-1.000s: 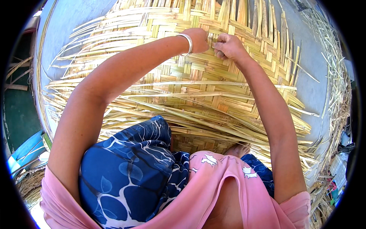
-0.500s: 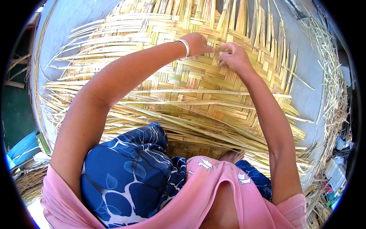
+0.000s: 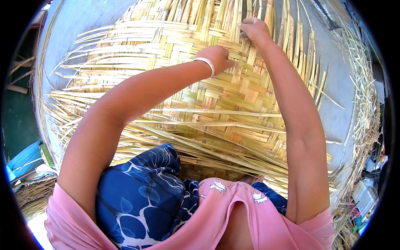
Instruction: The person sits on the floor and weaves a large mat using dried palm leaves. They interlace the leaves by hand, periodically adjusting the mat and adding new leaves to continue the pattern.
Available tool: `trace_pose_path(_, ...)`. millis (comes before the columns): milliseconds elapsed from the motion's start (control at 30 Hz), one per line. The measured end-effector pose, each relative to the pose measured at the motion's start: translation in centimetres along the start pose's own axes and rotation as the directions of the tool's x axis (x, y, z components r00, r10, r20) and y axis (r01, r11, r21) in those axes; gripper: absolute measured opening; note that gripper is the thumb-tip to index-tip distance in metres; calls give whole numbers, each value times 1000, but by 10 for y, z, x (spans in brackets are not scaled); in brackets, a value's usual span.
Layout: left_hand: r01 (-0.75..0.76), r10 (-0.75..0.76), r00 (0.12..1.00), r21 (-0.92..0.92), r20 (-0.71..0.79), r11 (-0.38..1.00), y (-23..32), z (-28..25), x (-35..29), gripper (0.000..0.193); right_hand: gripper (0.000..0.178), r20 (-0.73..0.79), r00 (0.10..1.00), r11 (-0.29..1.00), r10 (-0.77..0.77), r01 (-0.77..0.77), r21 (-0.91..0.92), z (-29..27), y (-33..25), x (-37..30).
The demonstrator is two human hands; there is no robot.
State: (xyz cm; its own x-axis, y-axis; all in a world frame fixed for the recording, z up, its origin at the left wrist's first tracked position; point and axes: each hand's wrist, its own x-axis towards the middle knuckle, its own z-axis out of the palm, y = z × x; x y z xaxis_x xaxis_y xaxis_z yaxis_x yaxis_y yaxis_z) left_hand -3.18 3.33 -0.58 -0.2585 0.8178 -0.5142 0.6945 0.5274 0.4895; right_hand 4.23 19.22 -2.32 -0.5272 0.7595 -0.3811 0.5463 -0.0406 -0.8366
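Note:
A large woven mat (image 3: 250,96) of flat yellow-green split-cane strips spreads before me, its loose strip ends fanning out at the left, top and right. My left hand (image 3: 214,58), with a white bangle (image 3: 207,66) at the wrist, rests low over the weave near the mat's middle. Its fingers are curled in, and whatever they pinch is hidden. Farther away and to the right, my right hand (image 3: 255,31) is closed at the base of the upright strips (image 3: 204,16), apparently pinching one of them. The two hands are apart.
Long loose strips (image 3: 216,123) lie across the mat's near part, in front of my knee in blue patterned cloth (image 3: 141,196). Grey floor (image 3: 79,21) surrounds the mat. Thin dry stalks (image 3: 361,83) are heaped along the right; a blue object (image 3: 25,160) lies at far left.
My hands, close together before, have separated. The right hand has moved away from me toward the upright strips; the left has shifted slightly nearer and stays over the weave.

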Motion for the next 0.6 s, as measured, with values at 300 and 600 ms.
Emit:
trace_pose_path(300,-114,116,991,43,-65,993,-8,4,-3,43,23,-3,999,947,-49,46,-319,-6,7,12)
trace_pose_path(600,-31,41,995,107,-87,994,-2,6,4,41,31,-7,940,823,-342,295,-485,-3,12,6)
